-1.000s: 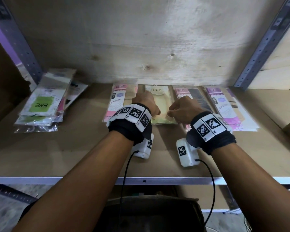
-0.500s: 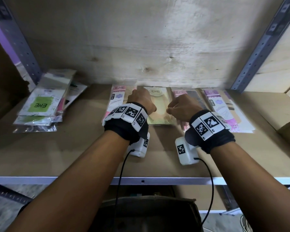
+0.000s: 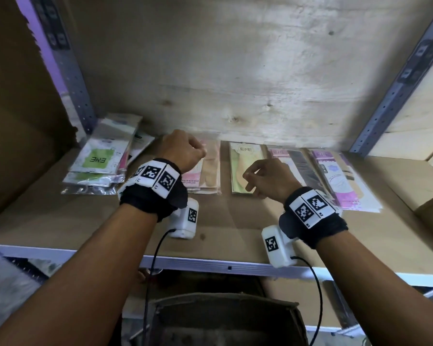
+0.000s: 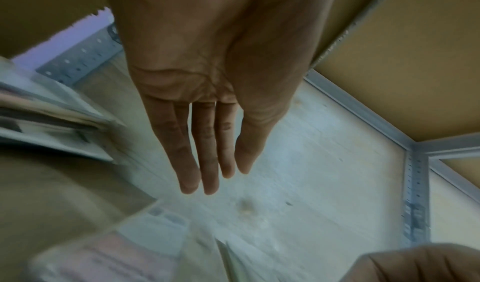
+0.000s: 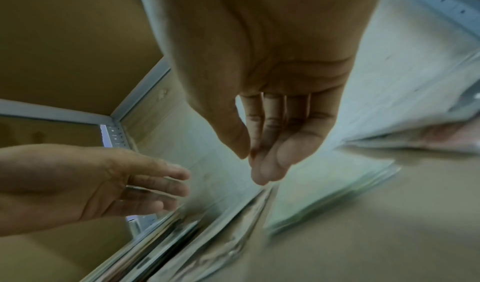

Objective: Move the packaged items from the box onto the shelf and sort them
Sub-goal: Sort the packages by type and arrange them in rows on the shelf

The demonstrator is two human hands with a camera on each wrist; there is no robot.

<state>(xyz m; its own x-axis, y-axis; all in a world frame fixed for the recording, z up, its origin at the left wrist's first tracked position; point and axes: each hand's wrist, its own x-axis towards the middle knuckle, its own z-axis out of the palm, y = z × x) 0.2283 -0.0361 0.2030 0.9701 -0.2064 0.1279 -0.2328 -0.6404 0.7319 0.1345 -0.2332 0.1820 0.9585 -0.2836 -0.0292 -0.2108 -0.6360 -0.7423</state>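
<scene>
both hands up over the shelf [image 3: 223, 236], holding nothing. left hand [image 3: 183, 148] above the pink pack [image 3: 205, 171]; in the left wrist view its fingers [image 4: 205, 152] hang straight and close side by side. right hand [image 3: 270, 178] above the green pack [image 3: 240, 168], fingers [image 5: 270, 142] loose and a little bent, thumb near the fingertips but pinching nothing. packs flat in a row along the back of the shelf: pink, green, then a black-and-pink pack [image 3: 295, 166] and a purple pack [image 3: 340, 178]. a messy pile [image 3: 100, 161] off to the left, well apart from the row. box [image 3: 225, 320] down below the shelf; too dark to tell what is inside.

probably tidying the row now. best done with flat fingers on a pack's edges: slide, never lift. keep small even gaps, same kinds together, tops all at the back wall. next, maybe sort that messy pile. wrist views blurry, so exact touching hard to tell.
</scene>
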